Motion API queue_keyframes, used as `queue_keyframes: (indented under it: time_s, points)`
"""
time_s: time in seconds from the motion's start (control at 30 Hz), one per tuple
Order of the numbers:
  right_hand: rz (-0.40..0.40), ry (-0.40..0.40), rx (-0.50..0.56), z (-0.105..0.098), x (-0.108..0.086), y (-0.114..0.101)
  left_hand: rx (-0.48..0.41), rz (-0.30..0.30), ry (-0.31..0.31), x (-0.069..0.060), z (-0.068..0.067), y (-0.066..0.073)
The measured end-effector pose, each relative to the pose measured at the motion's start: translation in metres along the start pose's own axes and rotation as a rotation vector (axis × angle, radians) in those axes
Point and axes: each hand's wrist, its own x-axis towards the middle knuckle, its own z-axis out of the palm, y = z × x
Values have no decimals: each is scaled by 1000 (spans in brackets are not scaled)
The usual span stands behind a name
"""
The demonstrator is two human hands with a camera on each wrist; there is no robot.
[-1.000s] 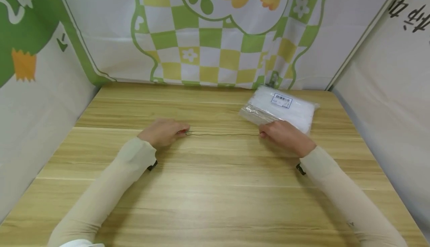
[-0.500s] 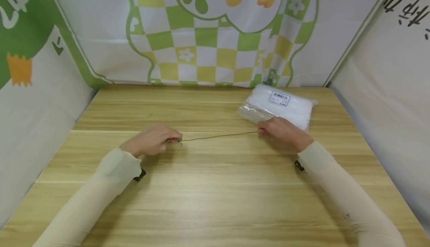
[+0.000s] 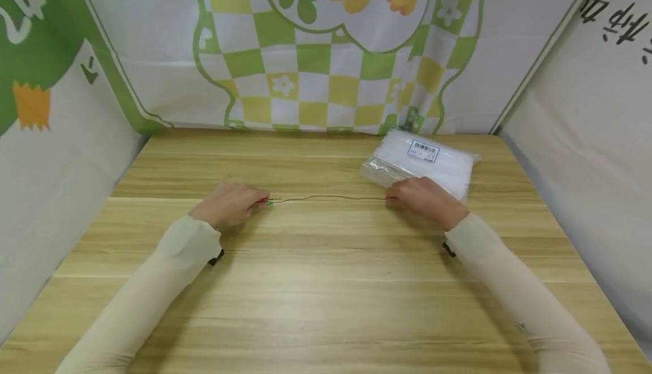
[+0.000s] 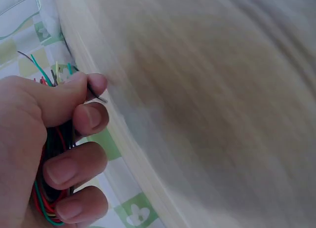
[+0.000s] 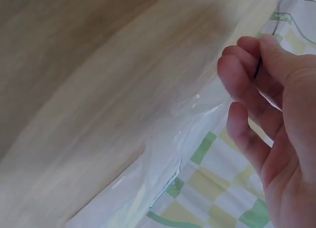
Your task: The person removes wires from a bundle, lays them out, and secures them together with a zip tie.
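Observation:
A bundle of thin wires (image 4: 58, 136) in red, green, black and yellow is gripped in my left hand (image 3: 228, 204), its fingers curled around it. Loose wire tips stick out past the thumb in the left wrist view. One dark wire (image 3: 331, 196) runs from that bundle across to my right hand (image 3: 427, 201), nearly level and slightly wavy. Thumb and fingertips of the right hand pinch its end (image 5: 257, 69), which pokes out below the thumb in the right wrist view. Both hands are over the wooden table, and the right one partly covers the front of a plastic package.
The clear plastic package (image 3: 448, 164) with white contents and a barcode label lies at the back right of the table (image 3: 326, 295). A patterned cloth (image 3: 316, 80) hangs behind the table's rear edge, and printed white sheets flank both sides.
My left hand has shifted left, dipping toward me midway and then moving slightly back up. The wire, slanted and straighter half a second ago, is nearly level now. The right hand has moved slightly left.

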Motion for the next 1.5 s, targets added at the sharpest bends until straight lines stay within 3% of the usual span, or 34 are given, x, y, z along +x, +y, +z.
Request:
queue_keyframes:
  time_s: [0.17, 0.4, 0.77, 1.3, 1.5]
  points:
    - [-10, 11, -91, 2, 4, -3, -29, -32, -18, 3, -1, -1]
    - [13, -38, -66, 0, 7, -4, -78, -104, -10, 1, -6, -2]
    - [8, -17, -8, -18, 10, -16, -99, -78, 23, 8, -6, 15]
    - [-149, 66, 31, -35, 35, -53, -86, -76, 63, 27, -7, 52]
    - [-176, 84, 12, -41, 44, -69, -19, -70, 60, 33, -2, 62]
